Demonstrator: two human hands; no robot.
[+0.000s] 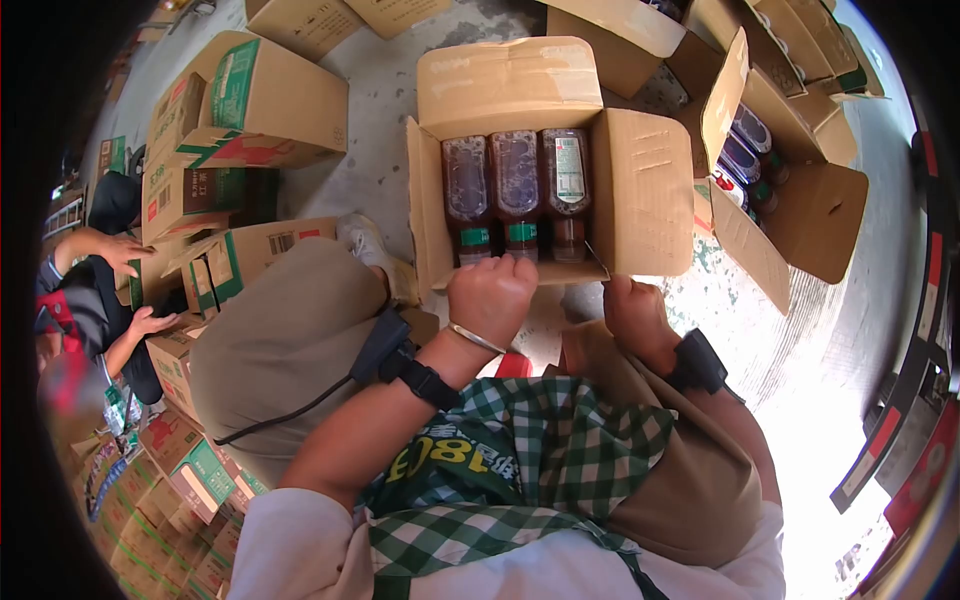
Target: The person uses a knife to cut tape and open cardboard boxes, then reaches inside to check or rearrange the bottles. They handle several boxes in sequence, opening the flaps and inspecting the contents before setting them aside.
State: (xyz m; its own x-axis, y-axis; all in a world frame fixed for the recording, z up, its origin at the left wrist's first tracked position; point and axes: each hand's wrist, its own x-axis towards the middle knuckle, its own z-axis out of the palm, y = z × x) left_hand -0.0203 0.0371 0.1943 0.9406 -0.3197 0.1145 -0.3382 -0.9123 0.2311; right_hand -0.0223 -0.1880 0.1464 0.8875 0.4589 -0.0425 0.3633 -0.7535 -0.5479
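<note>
An open cardboard box (505, 90) sits in front of my knees with its back and side flaps spread. Inside lie three dark bottles (516, 180) side by side, their necks towards me. Green bands show on the left and middle necks; the right bottle (568, 175) bears a pale label. My left hand (490, 297) is closed at the box's near edge, just below the bottle necks. At the near right corner, my right hand (637, 315) is also closed against the cardboard. The fingertips of both hands are hidden.
Another open box (800, 215) with bottles stands to the right. Stacked cartons (280, 105) are at the left, where a co-worker's hands (120, 255) hover beside a carton. My shoe (365, 240) is close to the middle box. A striped metal rail (905, 360) runs along the right.
</note>
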